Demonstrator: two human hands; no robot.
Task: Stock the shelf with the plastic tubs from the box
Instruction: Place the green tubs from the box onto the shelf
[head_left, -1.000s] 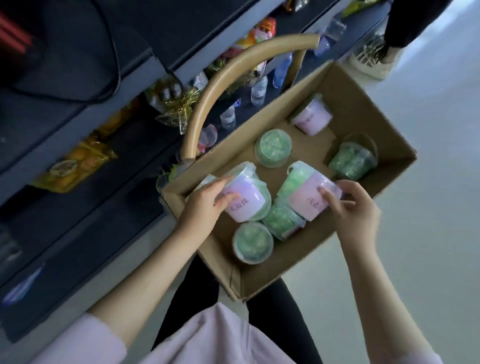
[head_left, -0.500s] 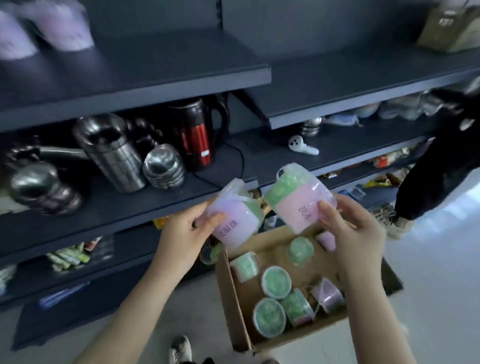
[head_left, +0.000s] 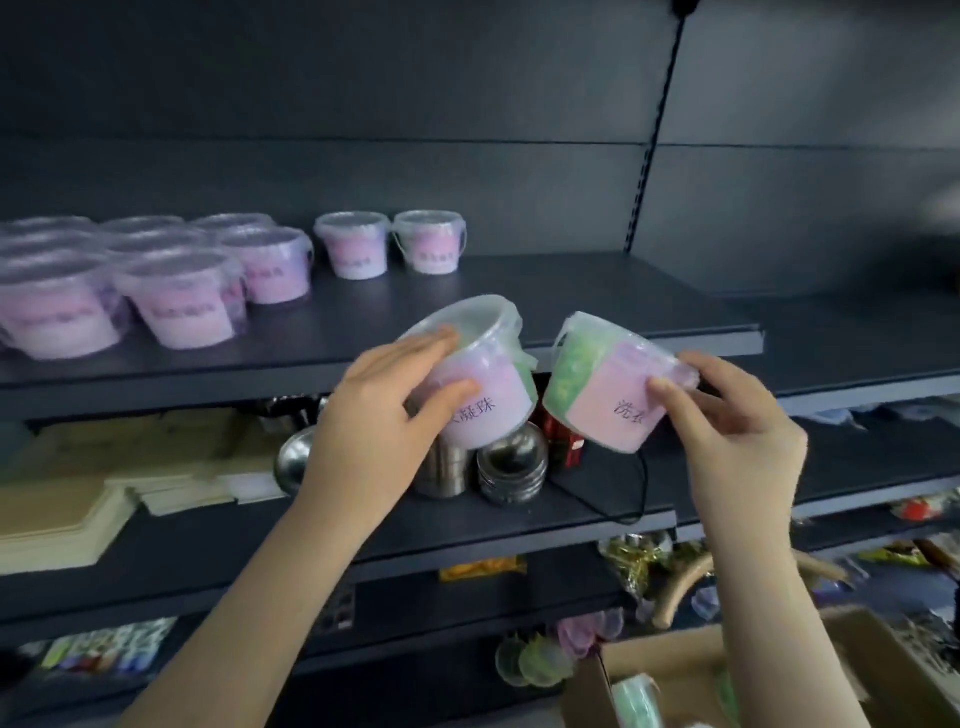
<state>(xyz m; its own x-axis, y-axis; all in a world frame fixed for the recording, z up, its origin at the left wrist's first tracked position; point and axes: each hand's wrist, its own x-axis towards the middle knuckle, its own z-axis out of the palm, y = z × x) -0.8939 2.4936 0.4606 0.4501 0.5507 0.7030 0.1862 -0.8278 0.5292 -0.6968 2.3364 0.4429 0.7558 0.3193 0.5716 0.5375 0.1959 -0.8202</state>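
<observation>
My left hand (head_left: 384, 415) grips a clear plastic tub with a pink label (head_left: 480, 371), tilted, just in front of the top shelf's edge. My right hand (head_left: 727, 431) holds a second tub (head_left: 602, 384) with green contents and a pink label, tilted to the left beside the first. The dark top shelf (head_left: 519, 317) carries several matching pink-labelled tubs (head_left: 182, 306) at the left and two more (head_left: 389, 241) near the back. The cardboard box (head_left: 675, 670) is at the bottom right, with a tub partly showing inside.
The shelf below holds steel pots (head_left: 511, 470), a red kettle (head_left: 563, 439) with a black cord, and stacked flat pale boards (head_left: 78, 493). Lower shelves carry packets and small goods. The right part of the top shelf is bare.
Both hands lifted their tubs from the box up to the level of the top shelf. My view swung up from the box to the shelves.
</observation>
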